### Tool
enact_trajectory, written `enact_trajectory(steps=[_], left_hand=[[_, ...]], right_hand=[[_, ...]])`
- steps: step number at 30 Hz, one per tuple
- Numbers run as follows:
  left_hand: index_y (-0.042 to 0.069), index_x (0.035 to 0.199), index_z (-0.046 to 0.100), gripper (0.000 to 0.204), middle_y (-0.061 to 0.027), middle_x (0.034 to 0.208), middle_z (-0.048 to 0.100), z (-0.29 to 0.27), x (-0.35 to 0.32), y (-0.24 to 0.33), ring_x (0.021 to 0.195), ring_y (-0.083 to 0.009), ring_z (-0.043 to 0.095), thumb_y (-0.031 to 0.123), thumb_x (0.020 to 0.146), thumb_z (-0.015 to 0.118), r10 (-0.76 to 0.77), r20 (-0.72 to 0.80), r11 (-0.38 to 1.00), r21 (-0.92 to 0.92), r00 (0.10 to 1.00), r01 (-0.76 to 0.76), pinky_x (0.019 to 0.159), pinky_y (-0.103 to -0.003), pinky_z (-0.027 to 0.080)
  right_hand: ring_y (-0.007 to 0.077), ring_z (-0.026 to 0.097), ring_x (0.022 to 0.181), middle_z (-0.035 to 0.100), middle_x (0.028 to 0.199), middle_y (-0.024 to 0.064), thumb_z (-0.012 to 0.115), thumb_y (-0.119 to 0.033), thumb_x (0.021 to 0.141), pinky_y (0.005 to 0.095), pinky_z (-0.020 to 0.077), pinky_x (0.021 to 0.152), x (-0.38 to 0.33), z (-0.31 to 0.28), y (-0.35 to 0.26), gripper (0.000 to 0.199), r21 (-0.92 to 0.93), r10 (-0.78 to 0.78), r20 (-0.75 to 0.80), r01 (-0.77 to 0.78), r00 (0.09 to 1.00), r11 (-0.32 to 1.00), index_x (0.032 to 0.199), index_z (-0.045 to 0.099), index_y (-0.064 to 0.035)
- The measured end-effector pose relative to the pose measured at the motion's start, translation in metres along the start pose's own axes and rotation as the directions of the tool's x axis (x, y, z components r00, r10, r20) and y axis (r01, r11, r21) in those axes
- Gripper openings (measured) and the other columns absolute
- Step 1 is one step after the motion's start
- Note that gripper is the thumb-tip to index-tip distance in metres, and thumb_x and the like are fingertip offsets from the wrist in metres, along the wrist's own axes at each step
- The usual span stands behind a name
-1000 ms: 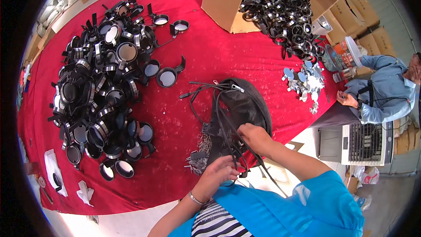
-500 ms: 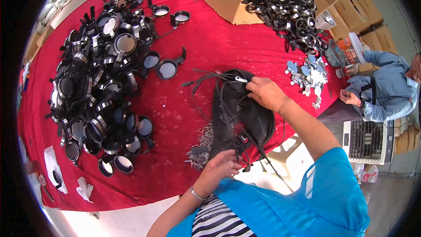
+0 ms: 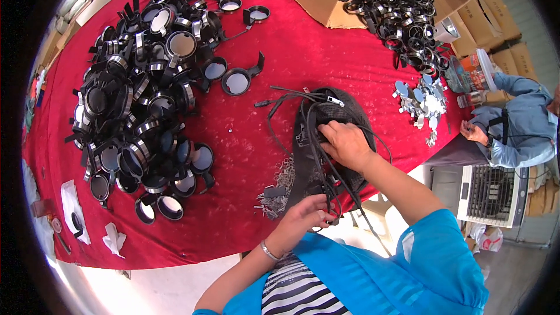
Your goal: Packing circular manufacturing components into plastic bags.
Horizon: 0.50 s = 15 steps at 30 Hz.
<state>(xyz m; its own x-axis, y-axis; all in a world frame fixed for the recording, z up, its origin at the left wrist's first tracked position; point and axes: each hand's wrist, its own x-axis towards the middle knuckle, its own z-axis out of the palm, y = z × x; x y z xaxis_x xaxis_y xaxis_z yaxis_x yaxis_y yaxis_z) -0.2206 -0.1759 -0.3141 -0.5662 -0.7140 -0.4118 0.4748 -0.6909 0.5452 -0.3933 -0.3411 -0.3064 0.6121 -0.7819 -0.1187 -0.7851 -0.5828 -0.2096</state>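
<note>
A black mesh bag point(image 3: 357, 115) with a zip and a silver zip pull stands at the table's near edge. Black cables point(image 3: 287, 94) spill from it and hang down its front. My right hand point(image 3: 348, 144) is on the bag, fingers bent in and closed at its front beside the cables; its fingertips are partly hidden. Lower down, my left hand point(image 3: 300, 221) has its fingers curled at the bag's lower end, closed around the cables there. A pile of small metal clips point(image 3: 283, 189) lies beside the bag on the left.
The red-covered table point(image 3: 245, 134) holds a big heap of black round-framed parts point(image 3: 149, 105) at left. A cardboard box point(image 3: 318, 0) spills black rings point(image 3: 405, 23) at the back right, near loose silver discs point(image 3: 429, 102). A person in blue point(image 3: 516, 119) sits at right.
My right hand has moved from the bag's top edge down to its front. The bag has tilted and its zip pull now faces more to the right. My left hand has shifted slightly right.
</note>
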Motion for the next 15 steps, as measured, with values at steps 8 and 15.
enact_trajectory(steps=[8,15], left_hand=[[0.003,0.136,0.037,0.043,-0.0149,0.127,0.051,0.007,-0.002,0.01,0.106,-0.0206,0.057,0.009,0.094,0.048,0.098,0.108,0.991,0.085,0.989,-0.107,0.089,-0.033,0.049],[0.002,0.137,0.035,0.046,-0.0151,0.13,0.049,-0.004,-0.003,-0.001,0.108,-0.0215,0.057,0.011,0.095,0.049,0.016,0.055,0.994,0.106,0.998,-0.022,0.088,-0.032,0.049]], right_hand=[[0.0341,0.06,0.087,0.063,0.092,0.0118,0.063,-0.03,0.082,0.043,0.0478,0.077,0.018,-0.007,0.015,0.027,0.332,-0.13,0.125,0.082,0.984,0.94,0.098,0.063,-0.0089],[0.0356,0.06,0.09,0.062,0.093,0.0133,0.062,-0.027,0.083,0.0442,0.0478,0.078,0.017,-0.001,0.015,0.028,0.257,-0.14,0.17,0.093,0.975,0.962,0.103,0.063,-0.0078]])
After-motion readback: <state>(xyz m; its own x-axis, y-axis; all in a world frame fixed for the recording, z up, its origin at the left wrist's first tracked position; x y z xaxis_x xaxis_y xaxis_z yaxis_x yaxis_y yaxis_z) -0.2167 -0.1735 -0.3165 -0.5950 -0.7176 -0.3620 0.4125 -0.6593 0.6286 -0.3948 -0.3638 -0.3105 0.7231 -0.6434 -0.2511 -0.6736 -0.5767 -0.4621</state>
